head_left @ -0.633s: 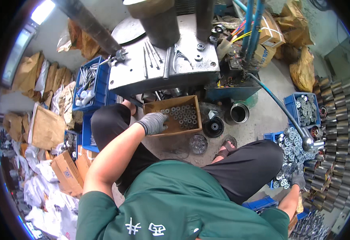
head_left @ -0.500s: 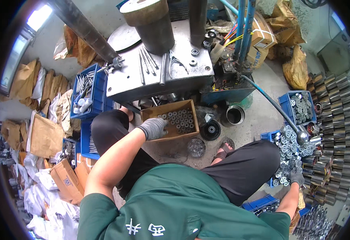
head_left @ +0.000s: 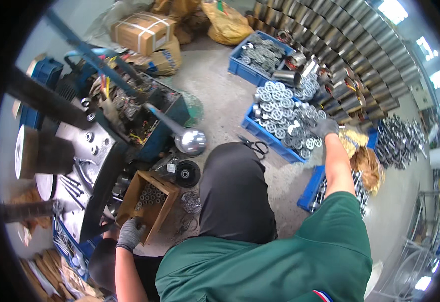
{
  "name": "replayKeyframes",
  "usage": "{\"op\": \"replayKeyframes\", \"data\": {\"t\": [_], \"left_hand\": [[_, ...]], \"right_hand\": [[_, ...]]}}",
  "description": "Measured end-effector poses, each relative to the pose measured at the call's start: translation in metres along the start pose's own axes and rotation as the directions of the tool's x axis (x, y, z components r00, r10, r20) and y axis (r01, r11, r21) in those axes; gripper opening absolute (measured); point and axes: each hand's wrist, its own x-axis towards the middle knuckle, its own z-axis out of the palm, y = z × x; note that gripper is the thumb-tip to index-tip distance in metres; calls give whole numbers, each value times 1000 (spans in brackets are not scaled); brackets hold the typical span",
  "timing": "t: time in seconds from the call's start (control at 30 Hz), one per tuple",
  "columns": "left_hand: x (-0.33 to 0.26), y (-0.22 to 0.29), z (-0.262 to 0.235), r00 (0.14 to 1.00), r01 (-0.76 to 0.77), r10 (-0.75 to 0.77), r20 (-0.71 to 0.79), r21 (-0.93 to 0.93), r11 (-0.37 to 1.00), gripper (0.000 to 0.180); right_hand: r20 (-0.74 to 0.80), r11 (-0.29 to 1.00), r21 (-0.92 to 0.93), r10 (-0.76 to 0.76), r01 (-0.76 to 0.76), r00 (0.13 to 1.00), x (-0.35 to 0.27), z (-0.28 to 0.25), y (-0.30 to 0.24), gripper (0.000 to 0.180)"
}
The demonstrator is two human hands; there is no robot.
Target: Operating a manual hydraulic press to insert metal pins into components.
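My right hand (head_left: 325,127), in a grey knitted glove, reaches onto a heap of round spoked metal end caps (head_left: 279,103) that fills and overtops a blue bin (head_left: 275,142). Its fingertips blend into the grey parts, so their grip is hidden. Also gloved in grey, my left hand (head_left: 131,234) is at the near end of an open cardboard box (head_left: 165,215). Its fingers are curled; whatever they may hold does not show. Small ring-shaped bearings (head_left: 150,195) stand grouped in the far part of that box.
A steel press table (head_left: 86,166) with pins and pliers is at left. A lever with a shiny ball end (head_left: 191,141) juts over the floor. Scissors (head_left: 255,146) lie near my knee. Metal cylinders (head_left: 340,45) are stacked at far right. A second blue bin (head_left: 252,68) stands behind.
The view has swung to the right, toward the bins and stacked cylinders. My right hand stays at the end cap heap, now deeper in view. My left hand remains at the cardboard box.
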Motion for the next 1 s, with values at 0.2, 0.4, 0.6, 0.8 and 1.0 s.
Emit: {"op": "replayKeyframes", "data": {"t": [0.2, 0.4, 0.6, 0.8, 1.0], "left_hand": [[15, -13, 8, 998, -62, 63, -25, 47, 997, 34], [10, -2, 6, 998, -35, 36, -49, 7, 999, 33], [6, 0, 3, 995, -64, 64, -72, 11, 998, 33], [2, -5, 6, 994, -97, 98, -54, 26, 995, 33], [10, -9, 11, 995, -82, 82, -50, 0, 997, 33]], "right_hand": [[122, 999, -48, -10, 16, 992, 1, -13, 18, 64], [71, 999, -21, 29, -28, 997, -5, -7, 14, 63], [71, 999, -39, 8, -5, 997, -25, 0, 4, 57], [66, 999, -38, -25, 27, 998, -33, 3, 11, 63], [27, 990, -85, -106, 108, 994, -49, 7, 15, 56]]}}
